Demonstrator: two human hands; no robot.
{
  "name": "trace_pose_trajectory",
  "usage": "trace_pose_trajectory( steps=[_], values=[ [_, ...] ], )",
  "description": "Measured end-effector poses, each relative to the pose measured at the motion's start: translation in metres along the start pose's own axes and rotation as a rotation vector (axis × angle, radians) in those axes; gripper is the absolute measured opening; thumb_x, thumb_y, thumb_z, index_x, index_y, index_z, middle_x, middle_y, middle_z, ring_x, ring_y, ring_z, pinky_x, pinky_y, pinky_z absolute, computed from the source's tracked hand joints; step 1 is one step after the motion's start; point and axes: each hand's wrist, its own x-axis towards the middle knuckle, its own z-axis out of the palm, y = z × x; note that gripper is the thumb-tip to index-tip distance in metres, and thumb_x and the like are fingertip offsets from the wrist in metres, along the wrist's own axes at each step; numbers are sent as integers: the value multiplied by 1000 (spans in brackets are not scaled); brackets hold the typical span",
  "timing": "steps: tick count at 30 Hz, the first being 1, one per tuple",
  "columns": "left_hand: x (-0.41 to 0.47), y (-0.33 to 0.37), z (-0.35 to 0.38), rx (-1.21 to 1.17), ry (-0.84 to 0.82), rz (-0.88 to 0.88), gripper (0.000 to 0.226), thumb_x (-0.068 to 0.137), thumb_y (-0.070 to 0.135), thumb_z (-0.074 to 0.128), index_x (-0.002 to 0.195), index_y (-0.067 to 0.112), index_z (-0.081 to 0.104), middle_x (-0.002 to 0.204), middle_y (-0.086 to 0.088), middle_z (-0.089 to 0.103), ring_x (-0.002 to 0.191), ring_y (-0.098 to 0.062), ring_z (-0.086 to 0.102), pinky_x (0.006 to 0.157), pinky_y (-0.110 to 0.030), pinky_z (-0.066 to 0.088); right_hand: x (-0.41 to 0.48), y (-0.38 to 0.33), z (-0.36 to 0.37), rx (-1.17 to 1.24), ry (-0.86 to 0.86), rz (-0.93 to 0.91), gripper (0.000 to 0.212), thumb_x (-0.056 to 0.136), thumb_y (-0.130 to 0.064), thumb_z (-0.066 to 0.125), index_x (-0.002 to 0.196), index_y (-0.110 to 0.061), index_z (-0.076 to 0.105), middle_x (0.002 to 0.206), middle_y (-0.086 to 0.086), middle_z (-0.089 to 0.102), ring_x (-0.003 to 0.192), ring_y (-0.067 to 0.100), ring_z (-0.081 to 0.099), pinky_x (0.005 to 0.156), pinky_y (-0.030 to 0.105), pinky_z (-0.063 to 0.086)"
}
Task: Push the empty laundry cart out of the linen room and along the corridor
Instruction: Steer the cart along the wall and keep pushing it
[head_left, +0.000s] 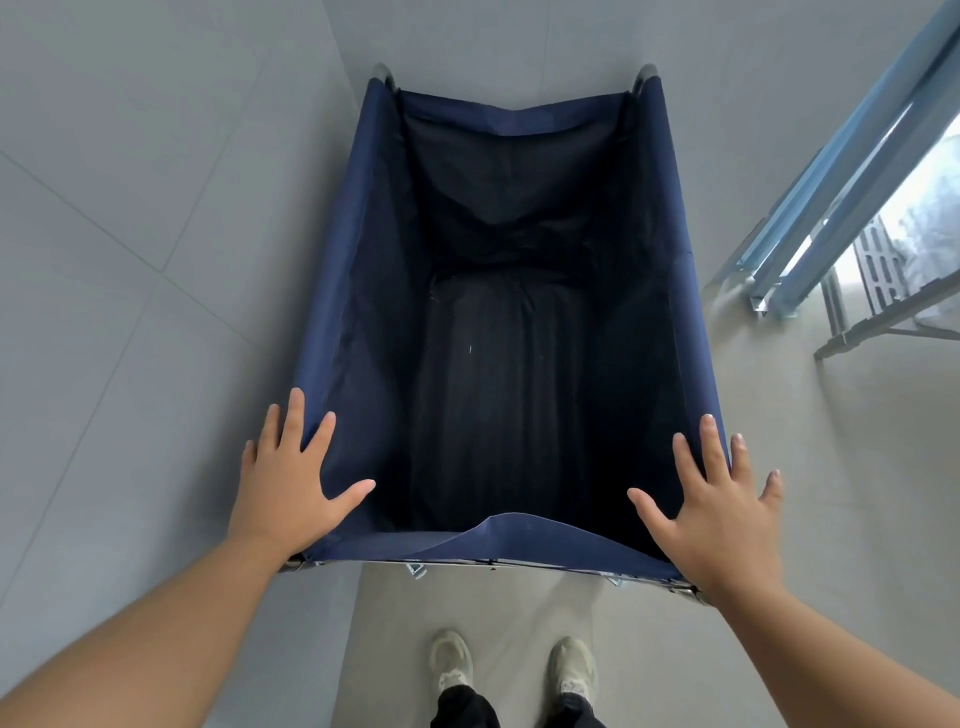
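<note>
a: where's the laundry cart (363, 291)?
b: on the tiled floor (130, 234), bag empty. left hand (293, 480) and right hand (719, 506) lie flat, fingers spread, on its near corners.
a: any label?
b: none readable.

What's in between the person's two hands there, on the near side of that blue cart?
Between the left hand and the right hand runs the laundry cart's sagging near fabric edge, with the dark, empty inside just beyond it, as the head view shows.
</note>
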Motion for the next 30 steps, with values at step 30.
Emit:
trace_pose_trajectory(
  steps=[30],
  values=[
    [22, -34, -6, -88, -30, 11, 95, 63, 86, 50, 132, 23, 67, 165, -12, 32, 147, -39, 36, 97, -61, 53, 217, -458, -47, 499, -2, -640, 71, 102, -53, 39, 160, -20, 16, 171, 12, -8, 156, 31, -15, 125, 57, 12]
  ],
)
